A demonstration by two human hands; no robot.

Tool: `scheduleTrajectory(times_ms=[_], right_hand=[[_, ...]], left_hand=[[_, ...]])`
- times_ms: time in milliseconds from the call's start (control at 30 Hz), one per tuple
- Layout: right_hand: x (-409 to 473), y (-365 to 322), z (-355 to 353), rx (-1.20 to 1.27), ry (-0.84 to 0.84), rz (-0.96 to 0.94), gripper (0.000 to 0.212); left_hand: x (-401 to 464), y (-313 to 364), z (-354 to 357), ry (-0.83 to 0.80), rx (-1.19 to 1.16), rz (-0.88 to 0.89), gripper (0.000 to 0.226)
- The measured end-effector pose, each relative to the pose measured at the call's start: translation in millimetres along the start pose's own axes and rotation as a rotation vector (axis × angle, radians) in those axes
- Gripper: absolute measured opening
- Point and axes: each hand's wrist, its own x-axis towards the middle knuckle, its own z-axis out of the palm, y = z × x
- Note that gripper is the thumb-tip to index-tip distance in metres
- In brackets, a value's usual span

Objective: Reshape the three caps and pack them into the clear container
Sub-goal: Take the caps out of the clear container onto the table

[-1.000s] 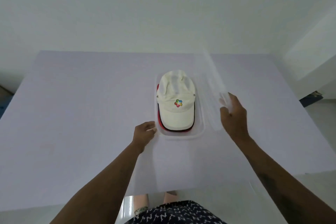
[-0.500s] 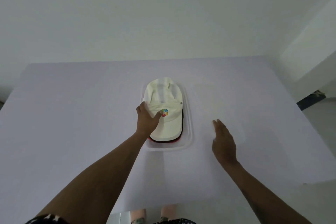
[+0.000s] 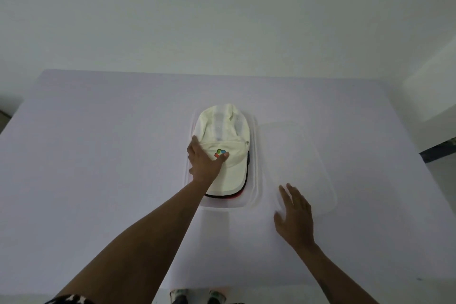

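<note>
A cream cap (image 3: 225, 131) with a small coloured logo lies on top of a stack inside the clear container (image 3: 255, 180) at the table's middle. Dark and red brim edges (image 3: 228, 195) of the caps beneath show at its near end. My left hand (image 3: 203, 161) rests flat on the cream cap's brim and front panel, thumb by the logo, pressing down. My right hand (image 3: 293, 215) lies with fingers spread on the near left corner of the clear lid (image 3: 301, 155), which lies flat on the table right of the container.
A wide pale lilac table (image 3: 98, 168) fills the view, its near edge at the bottom. White walls stand behind it. A dark object (image 3: 441, 149) lies on the floor at the far right. My feet (image 3: 197, 296) show below the table edge.
The lid went from raised in my right hand to flat on the table. My left hand moved from the container's near corner onto the cream cap and presses it.
</note>
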Motion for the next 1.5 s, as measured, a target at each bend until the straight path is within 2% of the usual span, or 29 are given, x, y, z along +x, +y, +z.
scheduleTrajectory(times_ms=[100,167,267,333,400,467,500,600,667,800,900,1067,1233,1333,1500], right_hand=[[7.3,-3.4,-5.4,0.074,0.035,0.050,0.063],[27.6,-18.8,-16.4,0.235,0.119,0.145,0.053],[73.6,-61.4,-41.7,0.466,0.280,0.086,0.041],[102.3,-97.8,-55.2,0.563,0.211,-0.002,0.041],[124.1,-125.0,-56.5,0.580,0.059,-0.030,0.043],[136.2,-139.9,-49.2,0.582,-0.043,0.029,0.043],[139.0,-142.2,-46.6,0.598,-0.030,0.071,0.040],[137.1,-141.5,-48.3,0.658,0.172,0.125,0.017],[131.8,-146.5,-58.4,0.681,0.313,0.075,0.008],[125.1,-179.0,-88.5,0.737,0.545,0.036,0.009],[128.4,-218.2,-110.9,0.788,0.613,-0.028,0.009],[132.7,-306.2,-108.1,0.822,0.503,-0.181,0.008],[123.1,-385.7,-58.4,0.858,0.336,-0.205,0.009],[113.4,-401.7,-26.7,0.831,0.264,-0.168,0.009],[104.5,-383.2,17.5,0.699,0.161,-0.063,0.007]], left_hand=[[1.0,-0.9,-0.1,-0.001,-0.034,0.009,0.096],[3.5,-0.7,-0.7,0.007,-0.052,0.027,0.076],[5.1,2.7,-2.7,0.053,-0.106,0.043,0.049],[5.8,4.7,-5.9,0.085,-0.125,0.049,0.040],[6.6,9.6,-9.7,0.114,-0.154,0.048,0.034],[8.3,10.3,-13.5,0.123,-0.194,0.059,0.029],[8.0,11.2,-15.3,0.116,-0.210,0.064,0.028],[7.7,13.9,-22.2,0.097,-0.231,0.111,0.018],[4.4,20.2,-31.1,0.106,-0.233,0.180,0.015],[-4.6,41.7,-55.3,0.104,-0.281,0.300,0.021],[-0.6,56.4,-96.2,0.146,-0.356,0.363,0.022],[21.9,34.4,-190.5,0.276,-0.369,0.385,0.024],[45.8,-24.8,-266.9,0.343,-0.328,0.249,0.026],[52.5,-62.1,-276.4,0.324,-0.310,0.141,0.027],[59.4,-108.5,-246.2,0.234,-0.307,0.014,0.027]])
